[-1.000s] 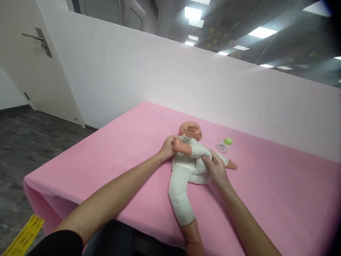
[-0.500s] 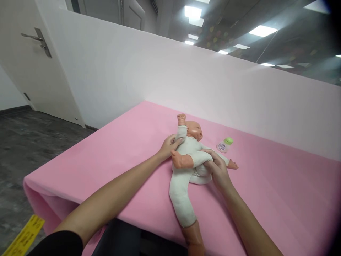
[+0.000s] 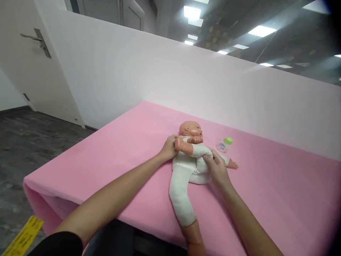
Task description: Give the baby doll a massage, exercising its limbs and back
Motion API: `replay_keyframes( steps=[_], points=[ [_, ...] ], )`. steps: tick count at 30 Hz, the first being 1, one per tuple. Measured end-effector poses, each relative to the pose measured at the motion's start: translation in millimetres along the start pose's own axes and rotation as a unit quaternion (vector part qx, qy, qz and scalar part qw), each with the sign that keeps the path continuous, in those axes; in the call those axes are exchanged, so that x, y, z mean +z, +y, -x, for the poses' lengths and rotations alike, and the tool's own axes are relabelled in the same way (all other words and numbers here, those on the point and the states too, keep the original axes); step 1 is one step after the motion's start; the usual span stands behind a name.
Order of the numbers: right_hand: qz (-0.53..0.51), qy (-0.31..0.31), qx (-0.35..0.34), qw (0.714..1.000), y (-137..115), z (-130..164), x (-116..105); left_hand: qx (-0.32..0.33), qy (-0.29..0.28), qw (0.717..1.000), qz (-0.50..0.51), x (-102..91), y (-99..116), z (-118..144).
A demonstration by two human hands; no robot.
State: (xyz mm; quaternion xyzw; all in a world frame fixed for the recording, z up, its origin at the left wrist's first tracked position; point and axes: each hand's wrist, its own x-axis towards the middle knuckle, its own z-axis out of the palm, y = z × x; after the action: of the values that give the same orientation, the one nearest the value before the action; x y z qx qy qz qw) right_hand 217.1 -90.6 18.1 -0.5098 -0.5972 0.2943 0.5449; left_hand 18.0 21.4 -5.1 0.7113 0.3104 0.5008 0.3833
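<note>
Baby doll, life-like, cream cloth body with tan plastic head and limbs (image 3: pixel 185 160): on its back on a pink cloth-covered table (image 3: pixel 119 142), between the person's two hands. Long axis: from the head, at the far end, to the straight leg (image 3: pixel 182 199), pointing toward the person at the near edge. Governing relation, as judged: the cream-sleeved bent leg (image 3: pixel 201 151) lies crosswise over the torso, knee at the right hand (image 3: pixel 218 167), tan plastic foot (image 3: pixel 182 145) beside the left hand (image 3: pixel 168 148). Right hand, nearer the knee: fingers closed around it, thumb on top. Left hand: at the doll's side by the shoulder, fingers partly hidden; whether they grip cannot be told. Also present: small clear bottle with green cap (image 3: pixel 224 145), beyond the right hand, untouched.
</note>
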Motion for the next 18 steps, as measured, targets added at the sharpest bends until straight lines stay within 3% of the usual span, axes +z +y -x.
replay_keyframes(
  steps=[7,13,18],
  points=[
    [-0.1,-0.042,0.034,0.994,3,0,-7,0.012,0.065,0.997,-0.027,-0.5,-26,-2],
    [-0.2,-0.072,0.034,0.977,5,1,-18,-0.051,0.101,0.993,0.017,-1.6,-16,1],
    [-0.25,-0.166,0.001,0.954,1,1,-24,-0.11,0.136,0.983,0.047,-1.7,-14,0]
  ],
)
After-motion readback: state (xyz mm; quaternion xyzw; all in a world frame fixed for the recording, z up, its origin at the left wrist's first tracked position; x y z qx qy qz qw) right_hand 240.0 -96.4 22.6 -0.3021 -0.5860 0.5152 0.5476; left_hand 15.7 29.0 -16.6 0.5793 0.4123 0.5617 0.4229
